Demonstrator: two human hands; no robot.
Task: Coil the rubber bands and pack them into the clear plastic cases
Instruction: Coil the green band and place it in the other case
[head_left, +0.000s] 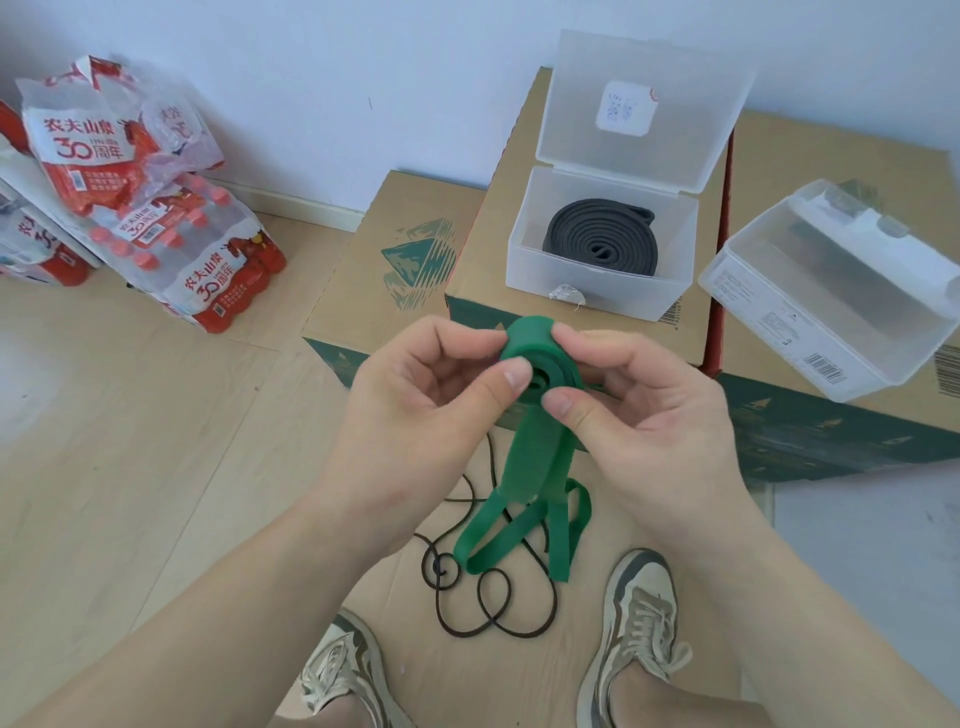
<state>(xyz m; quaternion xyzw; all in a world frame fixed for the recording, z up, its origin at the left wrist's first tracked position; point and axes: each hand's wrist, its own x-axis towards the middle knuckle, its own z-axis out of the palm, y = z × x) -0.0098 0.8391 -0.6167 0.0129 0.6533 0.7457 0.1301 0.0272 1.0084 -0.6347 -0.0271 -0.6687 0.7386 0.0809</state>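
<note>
**Fig. 1. Coiling the green rubber band, head view**

Both of my hands are raised above the floor, in front of the cardboard boxes. My left hand pinches the wound part of the green rubber band, thumb on the near face of the coil and fingers curled behind it. My right hand grasps the same coil from the other side, thumb pressed at the lower edge of the roll and forefinger over its top. Only a few turns are wound. The rest of the band hangs straight down from the coil between my wrists, and its free end lies in loose loops on the floor just ahead of my shoes.

Behind the coil, an open clear case stands near the front edge of the middle cardboard box, its lid hinged upright. A black rubber band lies fully coiled and flat inside it. A second clear case, lid closed, rests tilted near the front edge of the right-hand box; something dark shows through its wall, too blurred to identify.

A thin black cord curls on the floor under the green loops. Shrink-wrapped packs of red-capped water bottles are stacked on the floor against the wall at far left.
</note>
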